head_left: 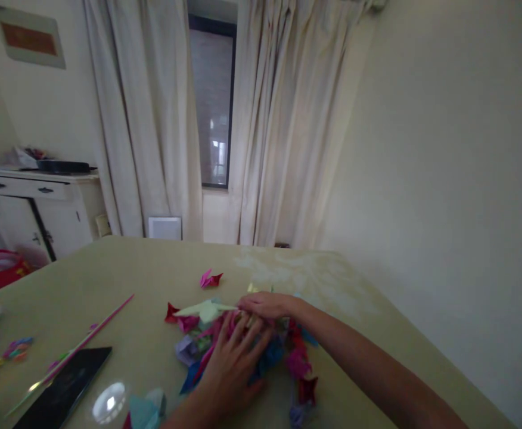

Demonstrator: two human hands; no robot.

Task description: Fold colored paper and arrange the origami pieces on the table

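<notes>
Over a heap of folded paper pieces [187, 348] in pink, red, blue, purple and green rests my left hand [236, 351], palm down with its fingers spread. From the right, my right hand [267, 304] reaches across the heap's far side, fingers together and bent down. Its fingertips meet the right tip of a pale green paper crane [207, 310], which lies on top with wings stretched out; the grip is partly hidden. Red and pink folded pieces [299, 362] trail off the heap's right side. Beyond the heap sits a pink and red folded piece [211, 279].
At left on the table [127, 262] lie a black phone-like slab [67, 387], a long pink stick [86, 339] and small colourful bits [15, 351]. A clear round object [109, 402] and a light blue folded piece [147, 411] are near the front. The wall [444, 179] borders the right.
</notes>
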